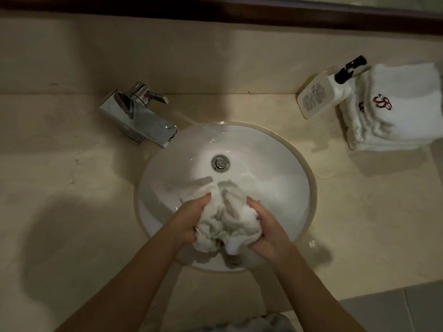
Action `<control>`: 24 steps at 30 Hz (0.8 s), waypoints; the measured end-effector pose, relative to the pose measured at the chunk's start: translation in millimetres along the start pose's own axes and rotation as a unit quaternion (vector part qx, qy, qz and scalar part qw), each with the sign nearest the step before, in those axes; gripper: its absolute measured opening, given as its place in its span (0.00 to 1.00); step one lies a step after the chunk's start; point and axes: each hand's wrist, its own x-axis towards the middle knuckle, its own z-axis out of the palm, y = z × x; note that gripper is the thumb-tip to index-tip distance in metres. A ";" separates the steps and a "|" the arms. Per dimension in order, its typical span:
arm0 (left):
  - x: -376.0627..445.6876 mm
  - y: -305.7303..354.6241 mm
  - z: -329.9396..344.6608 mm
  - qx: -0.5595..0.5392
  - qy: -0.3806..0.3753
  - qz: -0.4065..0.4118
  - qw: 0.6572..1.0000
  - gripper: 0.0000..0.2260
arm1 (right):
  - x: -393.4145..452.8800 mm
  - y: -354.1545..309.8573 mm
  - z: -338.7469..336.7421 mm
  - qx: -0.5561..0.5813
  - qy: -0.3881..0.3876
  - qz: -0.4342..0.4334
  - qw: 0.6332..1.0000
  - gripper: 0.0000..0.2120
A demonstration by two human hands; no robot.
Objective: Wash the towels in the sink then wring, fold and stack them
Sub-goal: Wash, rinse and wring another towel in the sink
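Note:
A bunched white towel (pixel 227 219) sits over the near half of the round white sink (pixel 282 164). My left hand (pixel 189 219) grips its left side with curled fingers. My right hand (pixel 266 226) grips its right side the same way. The towel's far edge spreads onto the bowl toward the drain (pixel 220 162). A stack of folded white towels (pixel 395 111) with a dark red emblem lies on the counter at the far right.
A chrome faucet (pixel 139 118) stands at the sink's back left, no water running. A white pump bottle (pixel 323 92) with a black top leans against the folded stack. The beige stone counter (pixel 72 188) surrounds the sink; grey floor tiles show at the bottom right.

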 end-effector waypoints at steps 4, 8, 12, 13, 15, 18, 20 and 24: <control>-11.8 24.0 10.4 -0.049 0.017 0.065 0.997 0.12 | -2.8 -19.5 16.3 0.003 -0.005 -0.066 0.998 0.17; -56.5 56.9 31.5 -0.087 -0.151 0.099 0.980 0.24 | -16.6 -53.4 38.4 0.003 -0.039 -0.133 0.990 0.16; -86.4 78.4 54.8 -0.017 -0.079 0.271 0.959 0.14 | -39.5 -65.9 69.5 -0.070 -0.096 -0.172 0.978 0.20; -86.1 79.2 55.9 0.014 -0.026 0.307 0.951 0.12 | -39.3 -62.9 73.2 -0.103 -0.087 -0.194 0.972 0.19; -76.9 73.3 52.4 0.064 0.051 0.332 0.940 0.15 | -32.1 -55.8 75.9 -0.169 -0.014 -0.235 0.957 0.17; -46.6 49.3 41.4 0.146 0.132 0.277 0.941 0.12 | -15.2 -34.0 65.4 -0.313 0.108 -0.250 0.910 0.15; -24.6 32.5 31.3 0.186 0.152 0.230 0.943 0.14 | -10.6 -9.0 63.4 -0.482 0.122 -0.246 0.832 0.14; -5.4 0.0 42.0 0.161 0.100 0.212 0.959 0.19 | 22.2 15.1 57.1 -0.520 0.198 -0.287 0.780 0.18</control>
